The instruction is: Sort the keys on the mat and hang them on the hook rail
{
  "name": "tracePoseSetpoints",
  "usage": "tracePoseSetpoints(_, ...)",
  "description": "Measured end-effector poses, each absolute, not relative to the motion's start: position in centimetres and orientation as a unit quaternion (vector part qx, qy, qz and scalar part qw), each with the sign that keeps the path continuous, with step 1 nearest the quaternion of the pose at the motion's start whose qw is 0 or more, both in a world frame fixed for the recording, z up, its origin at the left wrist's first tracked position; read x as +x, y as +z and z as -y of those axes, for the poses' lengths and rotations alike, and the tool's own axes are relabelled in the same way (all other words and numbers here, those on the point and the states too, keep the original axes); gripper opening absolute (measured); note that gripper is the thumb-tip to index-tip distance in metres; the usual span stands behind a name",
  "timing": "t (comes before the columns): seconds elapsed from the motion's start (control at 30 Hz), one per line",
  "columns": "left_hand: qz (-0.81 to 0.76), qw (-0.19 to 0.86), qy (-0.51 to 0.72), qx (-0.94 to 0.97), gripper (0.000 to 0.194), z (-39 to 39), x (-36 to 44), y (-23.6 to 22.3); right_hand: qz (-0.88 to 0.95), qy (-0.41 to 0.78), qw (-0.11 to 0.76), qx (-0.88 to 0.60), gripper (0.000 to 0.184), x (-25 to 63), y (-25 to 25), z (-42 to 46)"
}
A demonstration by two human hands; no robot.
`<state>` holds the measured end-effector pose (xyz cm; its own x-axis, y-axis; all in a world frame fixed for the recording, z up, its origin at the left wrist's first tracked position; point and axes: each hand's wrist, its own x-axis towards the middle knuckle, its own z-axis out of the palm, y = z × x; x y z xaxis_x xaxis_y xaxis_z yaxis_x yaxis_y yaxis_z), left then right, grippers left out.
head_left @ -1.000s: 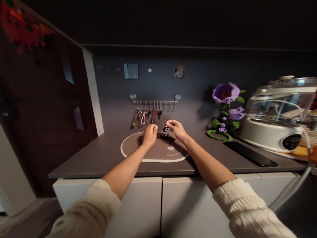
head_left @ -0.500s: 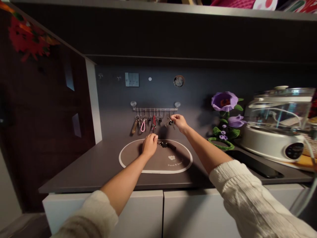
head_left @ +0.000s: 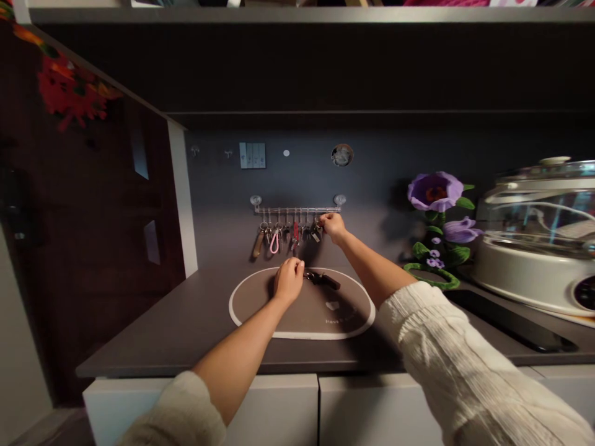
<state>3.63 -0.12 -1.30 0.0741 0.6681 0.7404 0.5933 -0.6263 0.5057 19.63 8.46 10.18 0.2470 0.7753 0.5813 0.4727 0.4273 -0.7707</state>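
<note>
Cream knit sleeves (head_left: 427, 316), pushed up the forearms, come nearest, over white cabinet doors (head_left: 264, 409). Above the doors runs a dark countertop (head_left: 171, 334), with a flat black phone-like slab (head_left: 515, 322) on its right side. On the countertop lies an oval brown mat (head_left: 260, 313) with a white border. The left hand (head_left: 289, 280) is at the mat's far half, fingers curled; whether they grip anything cannot be told. Just to its right, a dark key bunch (head_left: 329, 282) lies on the mat. Farther right stand a purple fabric flower (head_left: 436, 193) with a green base and a cream appliance (head_left: 530, 266) with a clear cover. The right hand (head_left: 333, 227) pinches a small set of keys (head_left: 316, 235) at the right part of a clear hook rail (head_left: 297, 210); whether their ring sits on a hook is hidden. Left of them hang a brown fob (head_left: 258, 245), a pink loop (head_left: 274, 243) and a red strap (head_left: 295, 231). On the grey wall above is a switch panel (head_left: 252, 156).
</note>
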Motion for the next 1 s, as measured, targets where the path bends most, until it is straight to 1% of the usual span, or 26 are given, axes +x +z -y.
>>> tracePoseSetpoints(0.13, -0.432, 0.04, 0.529, 0.729, 0.022, -0.1, 3.7, -1.4, 0.565, 0.08, 0.599, -0.562, 0.016, 19.4, 10.1, -9.0)
tracePoseSetpoints(0.27, -0.429, 0.047, 0.532, 0.729, 0.021, -0.2, 3.7, -1.4, 0.567, 0.02, 0.565, -0.599, 0.015, 19.5, 9.7, -8.6)
tracePoseSetpoints(0.4, -0.429, 0.048, 0.531, 0.729, 0.021, -0.2, 3.6, -1.5, 0.586, 0.001, 0.536, -0.608, 0.016, 19.8, 9.2, -8.0)
tracePoseSetpoints(0.53, -0.434, 0.046, 0.529, 0.728, 0.021, -0.3, 3.6, -1.5, 0.591, 0.033, 0.541, -0.597, 0.014, 20.0, 8.9, -7.5)
tracePoseSetpoints(0.77, -0.435, 0.038, 0.528, 0.728, 0.021, -0.3, 3.5, -1.5, 0.561, 0.142, 0.598, -0.554, 0.009, 19.9, 7.7, -6.1)
tracePoseSetpoints(1.0, -0.44, 0.037, 0.53, 0.724, 0.02, -0.3, 3.3, -1.4, 0.551, 0.191, 0.588, -0.561, 0.011, 20.1, 5.8, -4.4)
